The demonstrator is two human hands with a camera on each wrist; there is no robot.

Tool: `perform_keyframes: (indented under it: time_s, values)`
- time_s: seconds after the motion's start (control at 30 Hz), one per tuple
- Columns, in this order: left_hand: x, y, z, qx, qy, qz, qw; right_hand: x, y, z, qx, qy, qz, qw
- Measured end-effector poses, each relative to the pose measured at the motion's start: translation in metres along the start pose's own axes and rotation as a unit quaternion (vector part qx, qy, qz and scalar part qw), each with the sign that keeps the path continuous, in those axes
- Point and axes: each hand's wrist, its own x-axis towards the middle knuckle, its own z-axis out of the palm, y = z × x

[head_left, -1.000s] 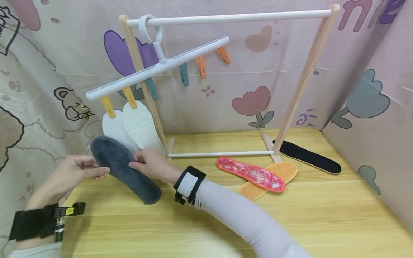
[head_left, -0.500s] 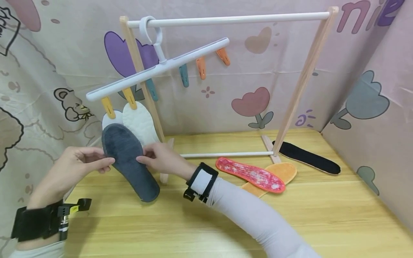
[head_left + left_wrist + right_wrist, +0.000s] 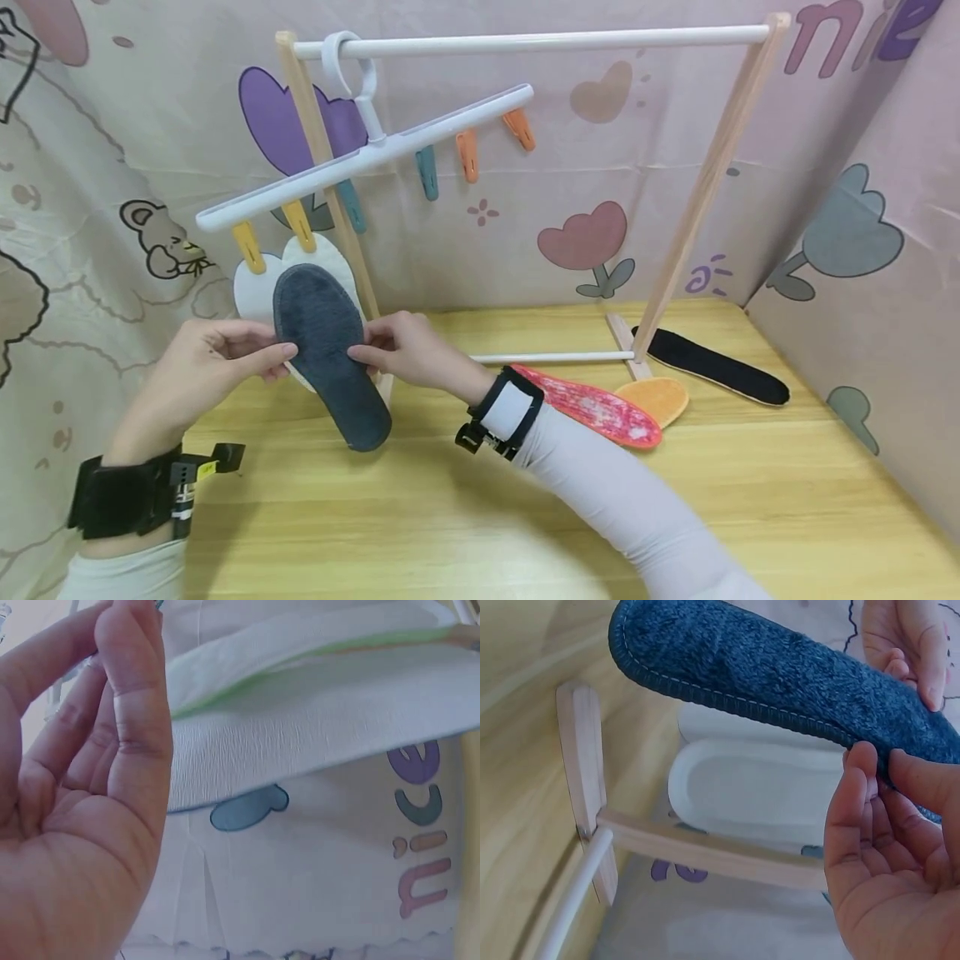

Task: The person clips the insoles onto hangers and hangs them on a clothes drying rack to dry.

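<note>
A dark grey fuzzy insole (image 3: 322, 342) with a stitched edge is held up between both hands. My left hand (image 3: 213, 362) pinches its left edge with thumb and fingers. On the opposite edge, my right hand (image 3: 416, 354) pinches it the same way; the right wrist view shows thumb and fingertips on the stitched rim of the insole (image 3: 765, 667). Behind it, two white insoles (image 3: 253, 287) hang from yellow clips (image 3: 249, 247) at the low left end of a tilted white hanger (image 3: 375, 154). The grey insole hides much of them.
The hanger hooks over the white top bar (image 3: 540, 40) of a wooden rack. Teal clips (image 3: 427, 172) and orange clips (image 3: 467, 157) hold nothing. On the table (image 3: 465, 508) lie a red patterned insole (image 3: 592, 404), partly over an orange insole (image 3: 660, 400), and a black insole (image 3: 716, 367).
Both hands have carried the grey insole right and slightly upward, turning it more upright. It now overlaps both hanging white insoles. The right forearm covers more of the red and orange insoles.
</note>
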Motion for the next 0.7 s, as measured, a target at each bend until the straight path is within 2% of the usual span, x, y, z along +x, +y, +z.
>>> perform_keyframes:
  time_s: [0.1,0.3,0.53,0.7]
  values:
    - [0.004,0.005,0.005,-0.006,0.01,-0.006,0.9999,-0.002,0.002,-0.007,0.002,0.001,0.005,1.0]
    - [0.014,0.01,0.013,-0.019,0.012,0.003,0.9998,-0.006,0.009,-0.018,-0.008,0.006,-0.006,1.0]
    - [0.022,0.017,0.022,-0.013,0.022,0.002,0.9997,-0.01,0.013,-0.031,-0.023,0.01,0.002,1.0]
    - [0.029,0.021,0.03,-0.048,0.021,0.019,0.9985,-0.012,0.017,-0.039,-0.024,0.013,0.009,1.0]
